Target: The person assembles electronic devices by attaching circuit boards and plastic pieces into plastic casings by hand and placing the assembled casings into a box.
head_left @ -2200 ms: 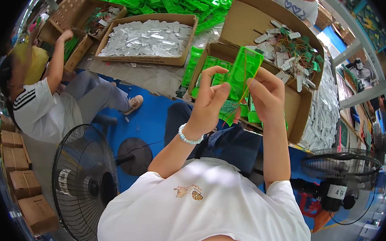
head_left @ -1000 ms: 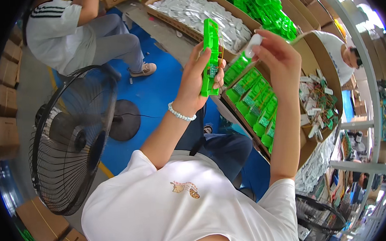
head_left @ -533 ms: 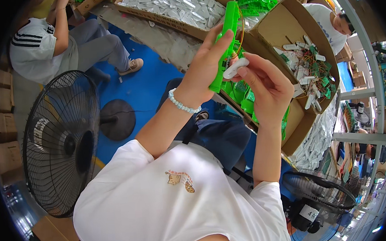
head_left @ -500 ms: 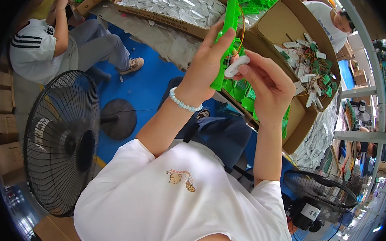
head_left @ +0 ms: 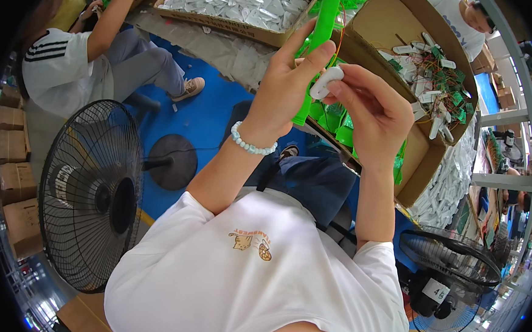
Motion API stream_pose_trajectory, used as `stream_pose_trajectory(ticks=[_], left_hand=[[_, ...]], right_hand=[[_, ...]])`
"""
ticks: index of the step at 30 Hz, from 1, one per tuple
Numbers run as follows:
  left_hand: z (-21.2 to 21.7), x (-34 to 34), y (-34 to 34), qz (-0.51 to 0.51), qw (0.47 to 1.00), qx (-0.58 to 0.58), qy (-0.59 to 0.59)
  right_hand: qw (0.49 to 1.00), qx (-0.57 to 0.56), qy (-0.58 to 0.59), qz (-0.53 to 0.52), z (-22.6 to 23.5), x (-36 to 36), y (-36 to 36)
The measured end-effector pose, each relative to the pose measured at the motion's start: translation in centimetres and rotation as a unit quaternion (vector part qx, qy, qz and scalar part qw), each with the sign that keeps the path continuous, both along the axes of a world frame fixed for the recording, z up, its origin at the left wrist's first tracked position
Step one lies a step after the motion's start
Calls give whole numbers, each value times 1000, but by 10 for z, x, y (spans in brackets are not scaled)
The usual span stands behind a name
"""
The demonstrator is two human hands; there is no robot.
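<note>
My left hand (head_left: 285,89) is closed around a long green plastic housing (head_left: 325,22), held upright and slightly tilted. Thin red and yellow wires (head_left: 339,38) run along its right side. Between the thumb and fingers of my right hand (head_left: 375,107) is a small white oval plastic piece (head_left: 327,82), held right up against the green housing. Whether the two parts touch, I cannot tell. My left fingers hide part of the housing's middle.
A carton of white plastic pieces (head_left: 232,7) lies beyond my hands. To the right, a cardboard box (head_left: 391,18) holds wired boards (head_left: 438,88). Fans stand at left (head_left: 91,195) and lower right (head_left: 448,258). One person (head_left: 68,71) sits at left, another (head_left: 455,23) is at far right.
The green housing has turned, so its smooth face shows more and its inner parts less. Both hands have shifted slightly right in the picture, still holding the same pieces.
</note>
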State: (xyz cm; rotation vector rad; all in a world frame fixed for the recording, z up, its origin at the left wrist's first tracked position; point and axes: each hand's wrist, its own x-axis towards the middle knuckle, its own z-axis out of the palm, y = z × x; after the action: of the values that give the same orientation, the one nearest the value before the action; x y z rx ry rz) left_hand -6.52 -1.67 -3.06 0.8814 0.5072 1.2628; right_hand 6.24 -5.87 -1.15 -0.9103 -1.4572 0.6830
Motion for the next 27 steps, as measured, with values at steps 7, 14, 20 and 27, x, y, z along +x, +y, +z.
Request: stream_pose_trajectory(ticks=[7, 14, 20, 27], left_hand=[[-2, 8, 2, 22, 999, 22, 38], [-9, 12, 4, 10, 999, 20, 35], [-10, 18, 8, 41, 997, 32, 59], [-7, 18, 3, 50, 998, 8, 47]], right_hand=[[999, 3, -34, -22, 0, 3, 4], [997, -8, -32, -64, -7, -1, 4], [994, -90, -2, -57, 3, 0, 5], [986, -163, 16, 9, 19, 8, 10]])
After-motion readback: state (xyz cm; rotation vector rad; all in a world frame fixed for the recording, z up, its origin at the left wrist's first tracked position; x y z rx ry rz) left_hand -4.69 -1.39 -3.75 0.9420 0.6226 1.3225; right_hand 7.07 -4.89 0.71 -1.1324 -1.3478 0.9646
